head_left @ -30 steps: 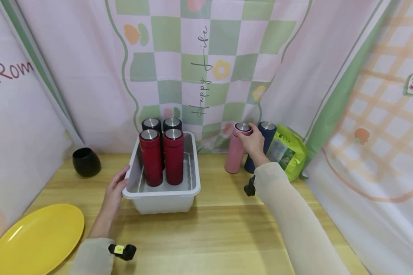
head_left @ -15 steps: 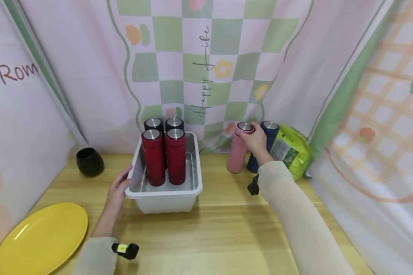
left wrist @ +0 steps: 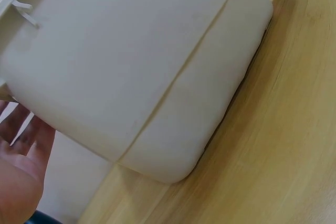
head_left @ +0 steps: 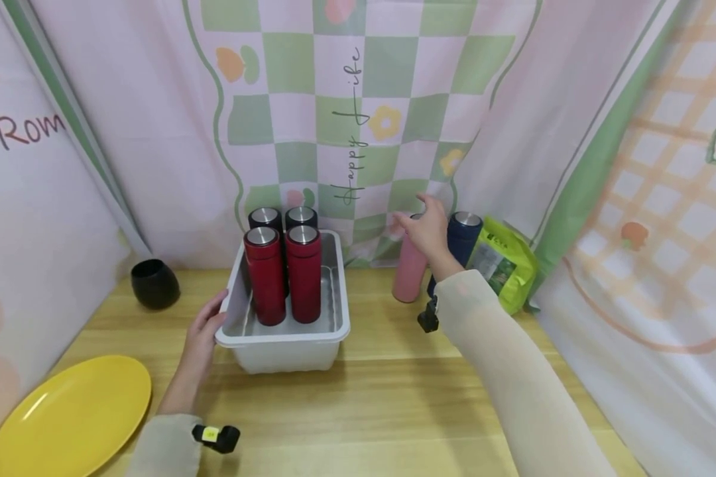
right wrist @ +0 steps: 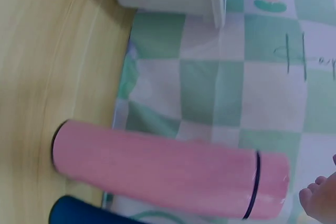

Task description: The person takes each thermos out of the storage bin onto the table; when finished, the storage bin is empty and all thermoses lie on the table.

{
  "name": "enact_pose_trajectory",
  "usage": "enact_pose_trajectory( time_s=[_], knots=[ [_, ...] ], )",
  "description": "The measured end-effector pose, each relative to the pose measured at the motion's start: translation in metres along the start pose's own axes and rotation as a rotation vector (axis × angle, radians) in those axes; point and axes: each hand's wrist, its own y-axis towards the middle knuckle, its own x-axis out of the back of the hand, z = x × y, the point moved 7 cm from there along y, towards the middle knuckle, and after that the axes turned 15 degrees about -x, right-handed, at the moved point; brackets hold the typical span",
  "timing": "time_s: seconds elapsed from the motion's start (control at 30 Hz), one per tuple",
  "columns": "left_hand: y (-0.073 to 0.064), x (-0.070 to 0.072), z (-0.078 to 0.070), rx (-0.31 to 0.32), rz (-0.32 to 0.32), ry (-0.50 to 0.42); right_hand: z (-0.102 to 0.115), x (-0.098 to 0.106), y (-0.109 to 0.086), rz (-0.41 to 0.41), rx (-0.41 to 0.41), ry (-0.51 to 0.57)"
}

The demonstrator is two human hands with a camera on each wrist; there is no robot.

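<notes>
My left hand (head_left: 201, 331) rests with fairly straight fingers at the left rim of a white plastic tub (head_left: 286, 354); in the left wrist view, fingers (left wrist: 39, 140) reach up beside its wall. Two red thermos bottles (head_left: 265, 281) stand upright inside, in front of two black thermos bottles (head_left: 265, 216). Fingers spread, my right hand (head_left: 429, 228) is just above an upright pink thermos bottle (head_left: 410, 275), partly hiding its top. The right wrist view shows fingertips apart from the pink bottle's lid (right wrist: 274, 184). Close to its right stands a dark blue thermos bottle (head_left: 463, 238).
A bright green bag (head_left: 504, 265) leans behind the blue bottle, by the right curtain. At the left are a black round cup (head_left: 155, 283) and a yellow oval plate (head_left: 71, 417). A printed curtain (head_left: 388, 99) hangs along the table's back edge.
My right hand has let go of the pink thermos bottle's top, spreading its fingers and rising slightly to the left. The bottle stays standing. My left hand keeps its place at the tub.
</notes>
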Motion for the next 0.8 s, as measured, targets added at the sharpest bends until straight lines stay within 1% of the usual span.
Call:
enact_pose_trajectory(
  time_s=[0.17,0.3,0.4,0.57,0.8],
  knots=[
    [-0.001,0.001,0.000,0.005,-0.014,-0.003,0.022,-0.015,-0.015,0.034,0.021,0.019],
    [-0.001,0.001,0.000,0.002,-0.019,-0.009,0.037,-0.032,-0.027,0.096,0.052,0.016],
    [-0.001,0.001,0.001,0.014,-0.018,-0.008,0.044,-0.044,-0.034,0.142,0.064,-0.012],
    [-0.002,-0.001,0.002,0.014,-0.006,-0.010,0.053,-0.061,-0.048,0.204,0.077,-0.075],
    [-0.001,0.000,0.001,0.007,0.009,0.003,0.065,-0.084,-0.064,0.304,0.120,-0.055]
  ],
)
